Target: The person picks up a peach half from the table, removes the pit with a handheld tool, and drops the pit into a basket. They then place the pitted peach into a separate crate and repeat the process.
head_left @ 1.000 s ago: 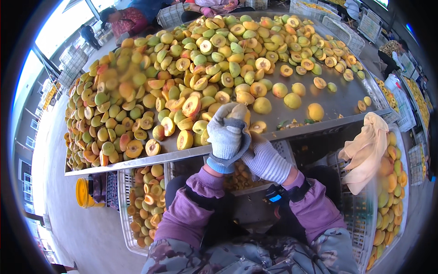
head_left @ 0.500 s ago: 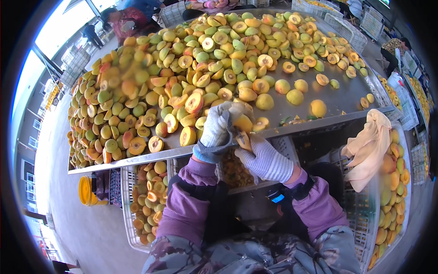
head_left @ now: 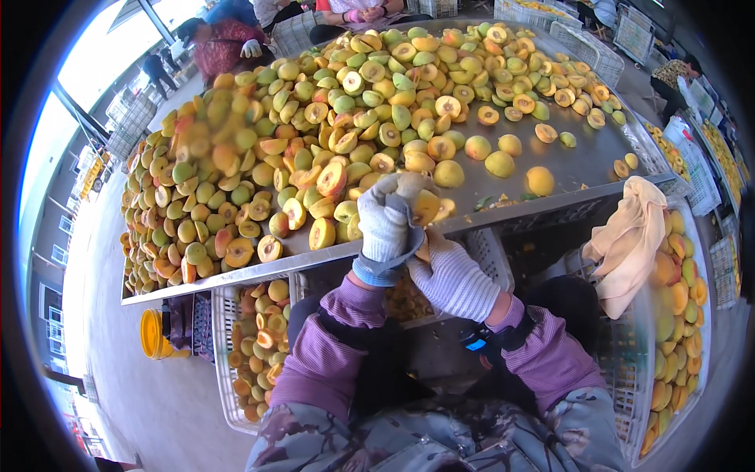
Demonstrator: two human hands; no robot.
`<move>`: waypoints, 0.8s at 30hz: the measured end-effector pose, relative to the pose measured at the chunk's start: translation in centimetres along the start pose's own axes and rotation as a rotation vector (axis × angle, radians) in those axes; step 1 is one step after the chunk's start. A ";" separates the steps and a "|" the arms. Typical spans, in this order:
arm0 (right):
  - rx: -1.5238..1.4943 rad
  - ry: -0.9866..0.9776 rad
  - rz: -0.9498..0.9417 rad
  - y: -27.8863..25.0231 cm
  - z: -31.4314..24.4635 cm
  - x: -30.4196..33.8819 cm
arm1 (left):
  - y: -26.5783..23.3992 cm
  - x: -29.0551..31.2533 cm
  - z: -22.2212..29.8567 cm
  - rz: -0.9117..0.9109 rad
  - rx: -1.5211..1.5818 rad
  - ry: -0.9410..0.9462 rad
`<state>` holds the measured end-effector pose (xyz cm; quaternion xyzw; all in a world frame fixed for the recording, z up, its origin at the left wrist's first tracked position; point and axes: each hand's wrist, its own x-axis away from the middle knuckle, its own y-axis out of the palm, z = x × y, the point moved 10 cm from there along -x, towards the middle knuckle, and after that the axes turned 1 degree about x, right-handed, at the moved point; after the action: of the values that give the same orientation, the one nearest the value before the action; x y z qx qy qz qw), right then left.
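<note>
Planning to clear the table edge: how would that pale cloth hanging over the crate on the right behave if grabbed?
The pale cloth looks floppy: it hangs in folds over the crate rim. Probably light and easy to pinch, though it might snag on the crate's mesh.

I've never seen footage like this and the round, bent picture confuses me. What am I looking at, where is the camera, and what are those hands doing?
The camera sits on a person's head and looks down, so its wide lens bends straight edges. The two gloved hands belong to that person. The left hand grips a peach half at the edge of a metal table, and the right hand is pressed against it from below; whether it holds a tool is hidden. The table is heaped with halved and whole peaches. Below stand a white crate of fruit on the left and another crate on the right with a cloth draped over it. Other people work at the far side.
</note>
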<state>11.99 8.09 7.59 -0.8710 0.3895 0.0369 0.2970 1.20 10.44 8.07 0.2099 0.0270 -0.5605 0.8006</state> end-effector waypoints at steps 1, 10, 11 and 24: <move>0.048 -0.107 0.039 -0.1 -0.5 0.1 | 0.1 0.1 0.2 -0.008 0.000 0.002; -0.844 0.361 -0.333 2.8 -1.0 5.1 | 4.8 3.7 2.0 -0.367 0.203 -0.026; -0.846 0.354 -0.332 3.0 -0.9 5.8 | 2.9 3.7 2.6 -0.132 -0.046 0.094; -1.423 0.771 -0.101 4.5 4.8 8.8 | -19.3 19.9 19.7 0.635 -1.475 0.078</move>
<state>15.72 2.55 -1.14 -0.8193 0.3077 -0.0404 -0.4821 -12.76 -19.89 14.55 -0.3559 0.3574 -0.1359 0.8527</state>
